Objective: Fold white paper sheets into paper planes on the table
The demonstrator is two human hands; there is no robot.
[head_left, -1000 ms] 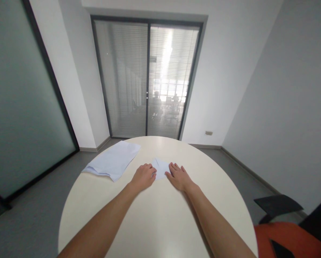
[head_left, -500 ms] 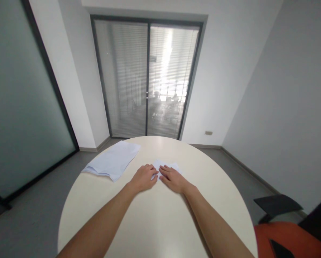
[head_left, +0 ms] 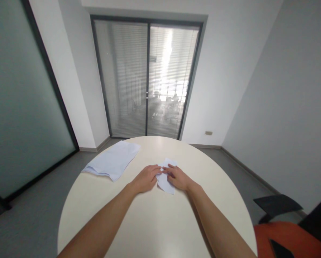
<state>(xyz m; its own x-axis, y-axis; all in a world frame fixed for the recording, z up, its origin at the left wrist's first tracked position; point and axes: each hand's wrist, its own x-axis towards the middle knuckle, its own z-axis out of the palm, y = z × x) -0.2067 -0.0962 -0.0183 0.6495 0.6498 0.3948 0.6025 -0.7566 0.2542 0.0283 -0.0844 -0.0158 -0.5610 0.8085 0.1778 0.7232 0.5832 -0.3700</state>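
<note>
One round counter (head_left: 149,225), one small white paper (head_left: 166,185) on it, one left hand (head_left: 147,178) and one right hand (head_left: 178,178) touching the paper, either grip undeterminable, one paper pile (head_left: 113,159) at left, one chair (head_left: 286,236) at right.

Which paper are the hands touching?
The smaller folded paper: the left hand and right hand touch it, while the larger paper lies untouched, farther left.

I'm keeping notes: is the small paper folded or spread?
Cannot tell: left hand and right hand partly cover the small paper; its far and near ends show.
</note>
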